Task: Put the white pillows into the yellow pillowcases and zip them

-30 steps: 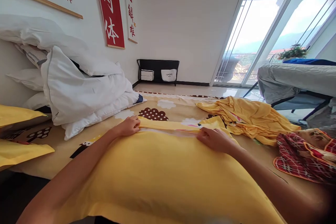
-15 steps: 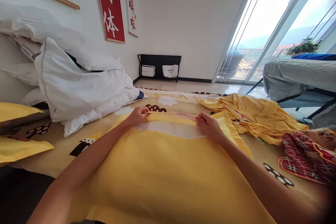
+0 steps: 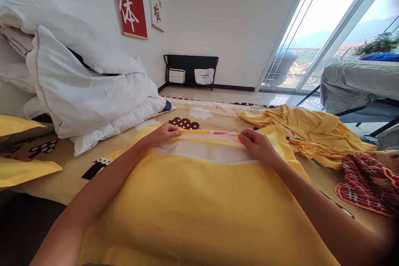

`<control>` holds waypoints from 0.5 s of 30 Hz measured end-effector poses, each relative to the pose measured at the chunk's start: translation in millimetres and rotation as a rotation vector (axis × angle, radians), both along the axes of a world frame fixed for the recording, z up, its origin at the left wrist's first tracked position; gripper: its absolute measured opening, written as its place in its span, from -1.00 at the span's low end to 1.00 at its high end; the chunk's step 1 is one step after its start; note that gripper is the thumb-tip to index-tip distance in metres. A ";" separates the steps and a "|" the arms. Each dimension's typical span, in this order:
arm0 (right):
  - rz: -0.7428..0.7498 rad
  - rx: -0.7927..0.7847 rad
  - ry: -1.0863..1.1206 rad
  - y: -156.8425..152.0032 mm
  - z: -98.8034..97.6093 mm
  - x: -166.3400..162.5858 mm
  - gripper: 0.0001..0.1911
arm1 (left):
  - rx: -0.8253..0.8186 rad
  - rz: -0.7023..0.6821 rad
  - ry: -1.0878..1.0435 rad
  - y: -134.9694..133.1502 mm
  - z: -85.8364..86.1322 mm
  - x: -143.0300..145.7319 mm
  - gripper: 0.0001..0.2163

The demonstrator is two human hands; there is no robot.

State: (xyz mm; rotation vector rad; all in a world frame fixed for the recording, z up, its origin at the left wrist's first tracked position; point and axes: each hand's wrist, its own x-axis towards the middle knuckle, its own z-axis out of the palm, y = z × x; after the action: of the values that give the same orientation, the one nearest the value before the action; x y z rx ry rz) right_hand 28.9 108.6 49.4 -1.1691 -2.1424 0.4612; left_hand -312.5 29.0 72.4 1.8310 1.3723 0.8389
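Head view: a yellow pillowcase [image 3: 199, 208] lies stuffed on the bed [image 3: 77, 166] in front of the person, white filling [image 3: 205, 151] showing at its far open edge. It looks soft, light and limp, best gripped along that hem. The left hand [image 3: 165, 133] pinches the hem's left end. The right hand [image 3: 258, 145] closes on the right end, probably pinching too, its fingertips partly hidden.

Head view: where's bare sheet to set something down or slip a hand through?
Free: patterned sheet beyond the left hand and right hand, between white duvet pile and crumpled yellow cloth; also the patch between left arm, duvet pile and yellow pillows. Crowded: right side, where crumpled yellow cloth and red checked cloth lie close; centre: yellow pillowcase both hands pinch.
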 end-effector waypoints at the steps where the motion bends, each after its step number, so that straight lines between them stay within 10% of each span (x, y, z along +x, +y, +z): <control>1: 0.018 0.002 -0.033 -2.7 -1.7 4.1 -0.65 | 0.044 -0.007 0.047 -3.6 0.0 -2.2 -0.58; 5: 0.045 0.113 -0.325 -8.6 -18.2 41.2 -0.73 | 0.171 0.016 0.368 -23.9 -10.3 -25.5 -0.83; 9: -0.251 0.103 -0.598 1.5 -32.2 79.5 -0.79 | 0.150 0.223 0.647 -29.1 -30.5 -59.3 -0.97; 15: -0.496 -0.068 -0.709 8.2 -34.5 57.2 -0.76 | 0.129 0.447 0.728 -10.8 -43.3 -74.2 -0.90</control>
State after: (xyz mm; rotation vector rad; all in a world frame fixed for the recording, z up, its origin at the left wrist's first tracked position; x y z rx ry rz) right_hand 86.2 116.9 14.9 -2.0564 -2.2634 -0.1362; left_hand -386.7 18.2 29.1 2.0613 2.2877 0.4745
